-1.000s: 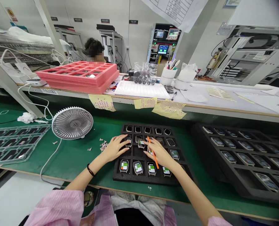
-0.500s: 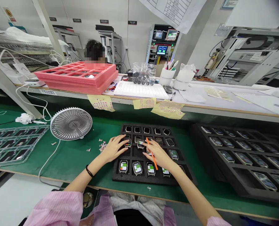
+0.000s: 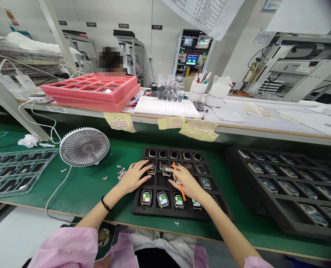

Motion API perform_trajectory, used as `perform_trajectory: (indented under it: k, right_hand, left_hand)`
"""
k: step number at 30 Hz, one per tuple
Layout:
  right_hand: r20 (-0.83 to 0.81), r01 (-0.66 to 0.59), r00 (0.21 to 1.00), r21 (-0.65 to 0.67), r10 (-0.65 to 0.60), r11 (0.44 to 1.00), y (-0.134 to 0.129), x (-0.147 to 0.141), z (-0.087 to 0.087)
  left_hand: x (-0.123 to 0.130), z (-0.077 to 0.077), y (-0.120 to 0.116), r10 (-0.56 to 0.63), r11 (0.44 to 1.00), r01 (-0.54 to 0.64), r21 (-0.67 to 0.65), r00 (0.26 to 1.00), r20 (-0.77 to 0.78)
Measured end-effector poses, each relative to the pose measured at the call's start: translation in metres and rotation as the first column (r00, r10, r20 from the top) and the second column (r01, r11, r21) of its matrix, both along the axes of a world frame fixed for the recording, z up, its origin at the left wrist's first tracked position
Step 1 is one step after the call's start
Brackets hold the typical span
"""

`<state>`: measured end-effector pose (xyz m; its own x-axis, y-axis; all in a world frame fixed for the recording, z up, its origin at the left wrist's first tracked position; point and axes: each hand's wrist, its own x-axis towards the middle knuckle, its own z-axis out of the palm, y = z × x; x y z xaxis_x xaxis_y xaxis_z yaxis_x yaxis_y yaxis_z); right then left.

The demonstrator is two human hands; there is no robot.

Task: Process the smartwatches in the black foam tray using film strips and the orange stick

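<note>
A foam tray [image 3: 168, 215] of smartwatches [image 3: 162, 199] lies on the mat [image 3: 98, 193], between a desk fan [image 3: 84, 147] and a second tray [image 3: 246, 186].

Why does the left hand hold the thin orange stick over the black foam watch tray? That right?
No, not the left: the head view shows the right hand holding the thin orange stick over the black foam watch tray.

Green-and-white watch screens [image 3: 162, 199] sit in a black foam tray [image 3: 168, 213] with an orange pen [image 3: 180, 187] above them, on a green mat [image 3: 98, 201], near pale yellow sheets [image 3: 199, 131] dotted red, a coral-pink foam tray [image 3: 89, 101] and pink sleeves [image 3: 66, 247]
</note>
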<state>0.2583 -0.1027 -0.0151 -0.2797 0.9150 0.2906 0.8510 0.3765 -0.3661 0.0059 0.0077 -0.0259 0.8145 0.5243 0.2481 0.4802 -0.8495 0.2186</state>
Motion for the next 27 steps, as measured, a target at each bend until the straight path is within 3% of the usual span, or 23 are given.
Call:
perform_trajectory:
  k: [27]
  right_hand:
    - [0.013,-0.014,1.0,0.06,0.013,0.998,0.0009,-0.0021,-0.0066]
  left_hand:
    - [-0.0004,-0.0051,-0.0021,-0.008,0.998,0.006,0.055,1.0,0.019]
